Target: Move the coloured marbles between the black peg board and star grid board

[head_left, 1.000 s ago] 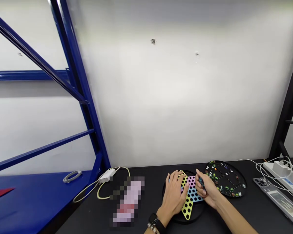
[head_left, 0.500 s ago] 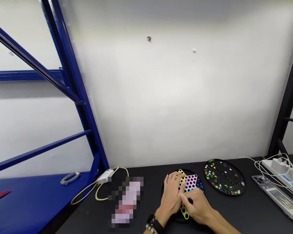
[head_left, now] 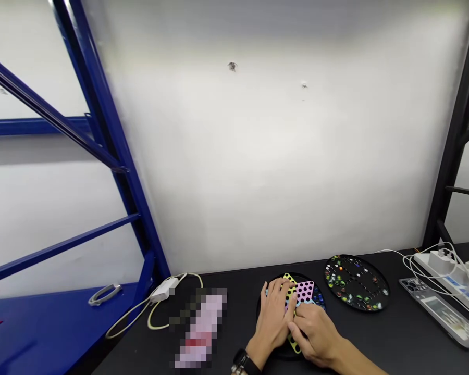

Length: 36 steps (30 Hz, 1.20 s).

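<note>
A round black Chinese checkers board with a colourful star-shaped hole panel lies on the black table. My left hand rests flat over the board's left part, fingers stretched out and the thumb toward my other hand. Against that thumb, my right hand is curled on the lower right of the panel. Its fingertips are hidden, so I cannot make out what they hold, if anything. Dark blue marbles show at the board's right side. My hands cover much of the panel.
Behind and to the right lies a second round black tray with several coloured marbles. A boxed phone-like item and a white power strip with cables sit at far right. A pixelated pink item and a white adapter lie left.
The view has shifted slightly, so the scene sits a little further left. My left hand stays flat on the board; my right hand's curled fingers have moved slightly closer against the left thumb.
</note>
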### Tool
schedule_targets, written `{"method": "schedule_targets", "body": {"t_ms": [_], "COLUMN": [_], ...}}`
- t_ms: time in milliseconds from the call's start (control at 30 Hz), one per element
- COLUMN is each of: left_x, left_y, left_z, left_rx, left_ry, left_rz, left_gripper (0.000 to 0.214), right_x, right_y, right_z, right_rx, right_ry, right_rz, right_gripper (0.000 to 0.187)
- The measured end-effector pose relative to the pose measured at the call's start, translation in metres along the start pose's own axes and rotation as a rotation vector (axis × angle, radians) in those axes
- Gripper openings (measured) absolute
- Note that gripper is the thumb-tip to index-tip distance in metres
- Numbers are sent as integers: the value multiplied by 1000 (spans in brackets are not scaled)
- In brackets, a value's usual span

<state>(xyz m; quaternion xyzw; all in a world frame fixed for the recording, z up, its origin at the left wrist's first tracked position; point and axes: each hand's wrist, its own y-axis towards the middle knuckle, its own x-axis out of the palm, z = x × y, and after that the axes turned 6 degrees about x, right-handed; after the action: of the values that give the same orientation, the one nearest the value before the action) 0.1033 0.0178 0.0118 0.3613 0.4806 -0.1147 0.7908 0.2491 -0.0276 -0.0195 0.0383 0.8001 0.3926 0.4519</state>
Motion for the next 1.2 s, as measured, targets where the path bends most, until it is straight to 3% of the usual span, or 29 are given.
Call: {"method": "schedule_targets", "body": {"t_ms": [200,333,433,533,733,833,967,1200], "left_x": [-2,-5,-7,-6,-3,-4,-4,-3], "left_y": [1,1,1,1,-1,-1,-2,-2], "left_z": [3,7,8,8,6,6,6,5], "left_rx": [11,26,30,35,67,72,58,64], "left_ry": [1,23,17,19,27,23,6,13], "left_rz": [4,35,21,25,62,63,40,43], "left_gripper": [30,28,30,31,31,30,29,30], "right_x": [-19,-53,-76,-86,-79,-78,-78,-66], "right_y": [13,22,19,12,6,7,7,2], "right_z": [13,49,80,100,114,118,124,128], "right_rx": [169,473,765,912,1015,1058,1040,963], "right_ry": [49,-17,-21,-34,144,292,298,282], "right_rz": [-9,37,0,-45,-45,49,147,52], "right_gripper": [45,45,54,61,68,70,69,74]}}
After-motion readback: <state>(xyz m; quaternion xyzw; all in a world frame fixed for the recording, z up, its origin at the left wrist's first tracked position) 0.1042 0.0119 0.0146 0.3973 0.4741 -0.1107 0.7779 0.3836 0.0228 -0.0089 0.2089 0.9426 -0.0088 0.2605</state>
